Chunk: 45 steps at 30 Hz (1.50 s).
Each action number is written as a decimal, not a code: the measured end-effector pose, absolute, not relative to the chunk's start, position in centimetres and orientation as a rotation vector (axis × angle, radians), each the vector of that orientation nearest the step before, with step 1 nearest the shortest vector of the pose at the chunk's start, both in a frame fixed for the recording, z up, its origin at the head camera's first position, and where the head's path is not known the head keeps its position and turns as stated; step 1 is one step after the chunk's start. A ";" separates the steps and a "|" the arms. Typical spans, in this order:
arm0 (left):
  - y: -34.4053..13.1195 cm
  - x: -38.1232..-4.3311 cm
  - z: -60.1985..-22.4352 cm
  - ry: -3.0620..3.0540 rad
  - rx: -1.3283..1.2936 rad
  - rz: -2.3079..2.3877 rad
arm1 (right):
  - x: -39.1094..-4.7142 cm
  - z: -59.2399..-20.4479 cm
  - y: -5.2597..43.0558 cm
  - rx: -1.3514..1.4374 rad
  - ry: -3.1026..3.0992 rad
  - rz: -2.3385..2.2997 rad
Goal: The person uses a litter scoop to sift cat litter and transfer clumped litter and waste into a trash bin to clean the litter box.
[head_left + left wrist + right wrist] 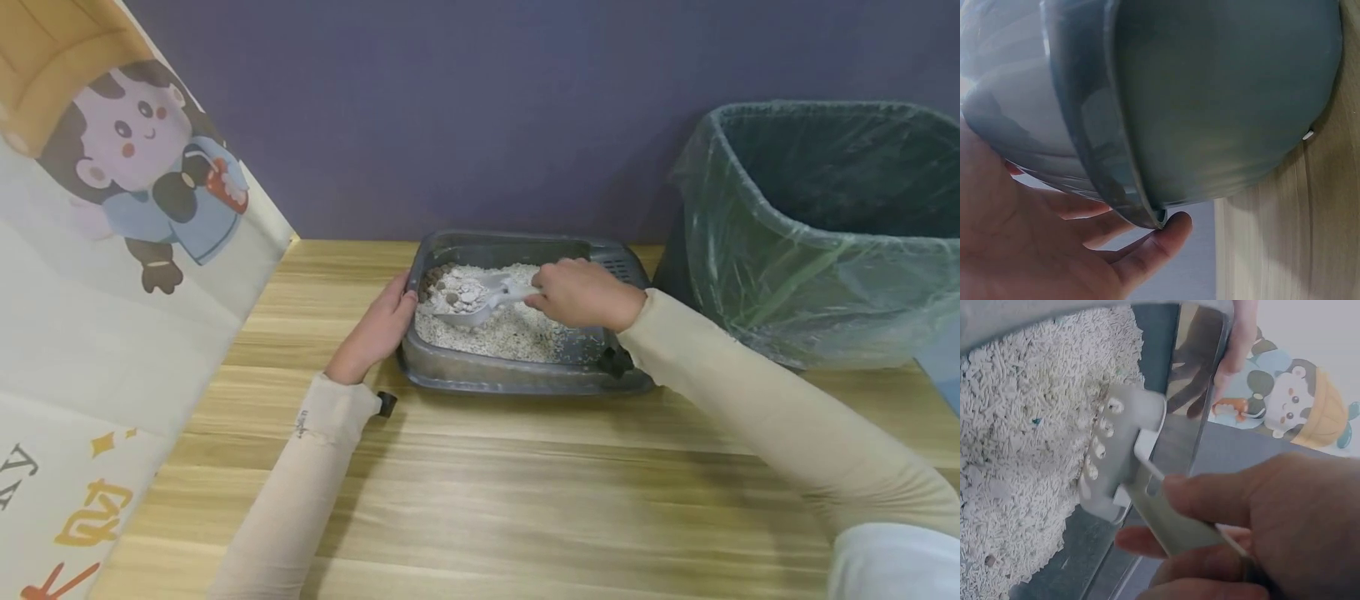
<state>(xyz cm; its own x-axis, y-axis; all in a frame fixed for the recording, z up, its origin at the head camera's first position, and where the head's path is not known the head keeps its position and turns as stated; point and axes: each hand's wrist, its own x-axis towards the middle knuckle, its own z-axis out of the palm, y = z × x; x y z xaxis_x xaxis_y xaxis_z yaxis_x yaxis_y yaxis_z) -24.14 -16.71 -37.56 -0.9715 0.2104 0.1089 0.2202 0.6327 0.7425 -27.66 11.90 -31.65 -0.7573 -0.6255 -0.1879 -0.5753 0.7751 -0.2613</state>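
A grey litter box (480, 375) holds pale pellet litter (517, 337), with brown round clumps (435, 283) at its far left corner. My right hand (581, 292) grips the handle of a light grey litter scoop (506, 292), whose slotted head lies at the litter's left part. Litter and a few clumps show at the scoop's head. In the right wrist view, the scoop's holes (1099, 448) face the litter. At the box's left end, my left hand (382, 321) holds the rim (1094, 137), thumb and fingers on either side of it.
To the right of the box stands a dark bin (825, 233) lined with a clear bag. A purple-grey wall (480, 117) rises behind the wooden tabletop (510, 492). On the left is a white panel (97, 317) with a cartoon figure.
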 end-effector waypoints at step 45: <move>-16.5 -24.1 -37.6 -2.838 -0.345 -1.277 | -33.5 -35.5 15.1 -0.834 2.323 -0.523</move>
<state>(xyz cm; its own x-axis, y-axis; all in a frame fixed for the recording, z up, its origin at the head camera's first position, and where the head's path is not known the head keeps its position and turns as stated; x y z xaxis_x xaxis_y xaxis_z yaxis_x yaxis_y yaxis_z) -24.12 -16.48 -37.58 -0.9756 0.1956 0.0992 0.2040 0.6429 0.7383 -33.47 15.15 -35.51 -0.6164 -0.6725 -0.4095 -0.4321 0.7237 -0.5380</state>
